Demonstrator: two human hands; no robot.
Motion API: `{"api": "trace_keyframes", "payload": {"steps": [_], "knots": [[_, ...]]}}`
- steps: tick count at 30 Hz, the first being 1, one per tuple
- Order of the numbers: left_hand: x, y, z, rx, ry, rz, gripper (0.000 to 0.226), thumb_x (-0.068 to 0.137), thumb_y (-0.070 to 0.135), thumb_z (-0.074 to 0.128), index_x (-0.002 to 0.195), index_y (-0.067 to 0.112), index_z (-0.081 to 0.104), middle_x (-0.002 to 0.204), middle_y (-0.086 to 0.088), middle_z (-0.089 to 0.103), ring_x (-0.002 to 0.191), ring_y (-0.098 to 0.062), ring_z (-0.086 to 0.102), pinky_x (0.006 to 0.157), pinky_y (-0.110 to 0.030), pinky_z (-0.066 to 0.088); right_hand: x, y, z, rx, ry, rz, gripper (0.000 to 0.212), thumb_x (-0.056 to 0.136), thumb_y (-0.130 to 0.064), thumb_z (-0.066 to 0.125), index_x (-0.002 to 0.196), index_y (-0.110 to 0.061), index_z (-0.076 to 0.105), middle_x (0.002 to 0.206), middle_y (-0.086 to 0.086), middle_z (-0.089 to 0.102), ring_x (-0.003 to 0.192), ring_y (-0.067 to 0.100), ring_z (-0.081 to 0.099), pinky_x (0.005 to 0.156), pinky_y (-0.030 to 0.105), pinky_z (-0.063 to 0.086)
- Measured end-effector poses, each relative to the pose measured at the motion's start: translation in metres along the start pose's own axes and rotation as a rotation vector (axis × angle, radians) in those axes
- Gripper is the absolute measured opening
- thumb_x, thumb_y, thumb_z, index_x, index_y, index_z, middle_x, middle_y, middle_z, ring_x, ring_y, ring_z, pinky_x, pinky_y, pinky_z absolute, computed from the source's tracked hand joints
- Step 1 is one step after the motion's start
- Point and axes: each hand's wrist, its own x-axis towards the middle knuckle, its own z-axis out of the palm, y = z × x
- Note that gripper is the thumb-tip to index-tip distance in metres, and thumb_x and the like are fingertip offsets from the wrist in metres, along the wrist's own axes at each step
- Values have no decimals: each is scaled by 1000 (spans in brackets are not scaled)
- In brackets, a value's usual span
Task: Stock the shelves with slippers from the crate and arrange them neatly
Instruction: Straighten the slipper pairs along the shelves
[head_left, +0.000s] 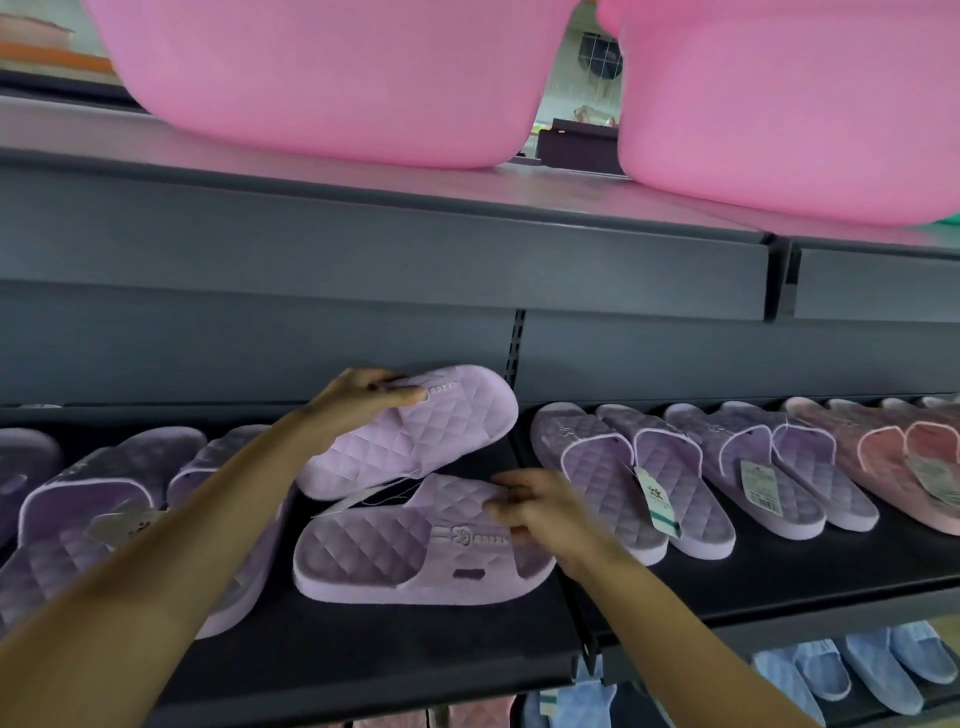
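Note:
Two light purple quilted slippers sit in the middle of the dark shelf (415, 654). The rear slipper (415, 441) is tilted up off the shelf, and my left hand (363, 397) grips it by its strap. The front slipper (410, 556) lies flat and sideways on the shelf, and my right hand (540, 514) holds its strap at the toe end. A thin white string joins the pair. The crate is not in view.
Purple slipper pairs (639, 478) with hang tags line the shelf to the right, pink ones (893, 457) further right, more purple pairs (104, 519) on the left. Two big pink tubs (322, 78) stand on the shelf above. Blue slippers (852, 675) lie on the shelf below.

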Motion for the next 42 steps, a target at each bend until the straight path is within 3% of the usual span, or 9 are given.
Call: {"api": "trace_keyframes", "payload": {"steps": [5, 12, 18, 21, 25, 28, 31, 34, 42], "knots": [[-14, 14, -9, 208, 254, 86, 57, 57, 68, 56, 91, 24, 66, 87, 5, 67, 82, -11, 59, 71, -25, 44, 20, -24, -24, -15, 66, -84, 41, 81, 3, 66, 120, -5, 55, 105, 7, 64, 82, 7, 58, 57, 9, 46], [-41, -1, -21, 308, 275, -62, 83, 51, 77, 44, 87, 4, 61, 78, -5, 60, 73, -20, 54, 67, -32, 40, 55, -63, -49, -198, -56, -189, 31, 83, 11, 59, 114, 5, 58, 78, -2, 59, 68, 2, 54, 64, 4, 44], [-64, -12, 6, 479, 163, -144, 40, 89, 43, 56, 119, 17, 54, 103, -8, 61, 107, -27, 56, 92, -37, 43, 90, -51, -35, -377, -171, -198, 29, 88, 14, 48, 113, 6, 60, 85, -8, 61, 61, -14, 57, 68, 4, 44], [-59, -40, 6, 498, 164, -184, 57, 79, -3, 58, 124, 19, 31, 82, -18, 63, 75, -35, 67, 65, -47, 57, 102, -40, -25, -435, -203, -159, 29, 89, 13, 48, 114, 4, 60, 81, -4, 62, 56, -14, 56, 64, 3, 43], [-68, -43, 13, 887, 2, -110, 48, 67, 3, 27, 113, 0, 41, 52, -20, 53, 34, -39, 53, 30, -49, 46, 105, -27, -12, -548, -250, -138, 36, 88, 12, 43, 107, -6, 67, 70, -5, 59, 64, 4, 50, 64, 14, 39], [-71, -54, 12, 1156, 75, -16, 32, 65, 3, 51, 96, -3, 52, 44, -17, 47, 25, -36, 44, 21, -38, 38, 103, -20, -5, -503, -223, -187, 36, 89, 11, 42, 109, -6, 68, 97, 1, 67, 87, 9, 57, 73, 11, 42], [-80, -35, 17, 1294, -2, -141, 53, 61, -1, 76, 110, -4, 57, 68, -21, 60, 52, -39, 62, 40, -40, 51, 96, -13, -1, -510, -121, -275, 33, 90, 5, 47, 110, -12, 68, 109, 3, 68, 99, 14, 62, 80, 13, 44], [-87, -37, 22, 1254, 120, -54, 52, 97, 8, 35, 145, 10, 18, 115, -16, 54, 102, -34, 60, 76, -39, 52, 84, -9, -1, -548, 16, -391, 28, 92, -7, 54, 116, -16, 64, 113, -6, 65, 97, 5, 58, 68, -3, 36], [-93, -46, 23, 845, 191, -91, 64, 89, 52, 24, 141, 14, 32, 131, -12, 44, 115, -33, 44, 84, -38, 43, 38, -1, -5, -571, 163, -595, 24, 86, -14, 64, 109, -15, 67, 104, -3, 62, 89, 3, 54, 77, 9, 38]]}}
